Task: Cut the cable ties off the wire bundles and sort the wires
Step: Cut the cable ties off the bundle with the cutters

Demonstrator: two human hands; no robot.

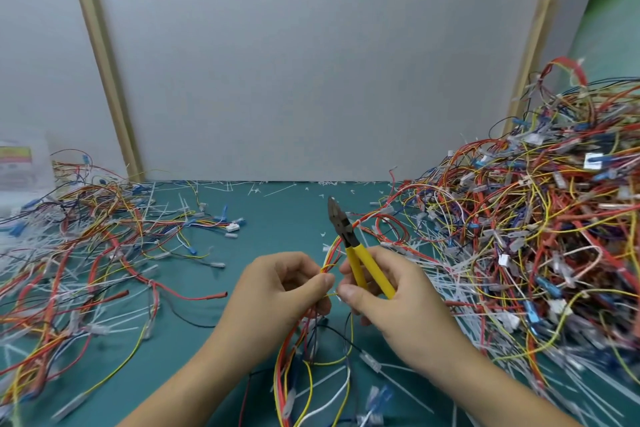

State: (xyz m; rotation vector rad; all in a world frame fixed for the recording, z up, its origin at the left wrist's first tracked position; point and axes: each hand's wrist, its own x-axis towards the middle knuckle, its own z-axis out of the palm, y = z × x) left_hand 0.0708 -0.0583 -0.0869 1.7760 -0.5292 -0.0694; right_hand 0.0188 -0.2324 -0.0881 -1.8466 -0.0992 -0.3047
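A pale grey wall panel [311, 62] is rising behind the teal desk [277, 218], evenly lit. A left wooden strip [104, 69] and a right wooden strip [533, 45] are framing it, and a green surface [616, 10] is showing beyond the right strip.

Head-worn wide view, forward and down, close over the table [284, 218]

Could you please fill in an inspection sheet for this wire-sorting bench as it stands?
Surface: teal cutting mat, flat.
Job's things: yellow-handled steel cutters; thin multicoloured wire bundle.
Clutter: cut white plastic cable ties scattered over the mat.
Grippers: left hand pinches the bundle; right hand grips the cutters' handles.
Cables: tall tangled wire heap at right; flatter wire spread at left.
Surroundings: grey wall panel, pale wooden battens, blurred printed box far left.
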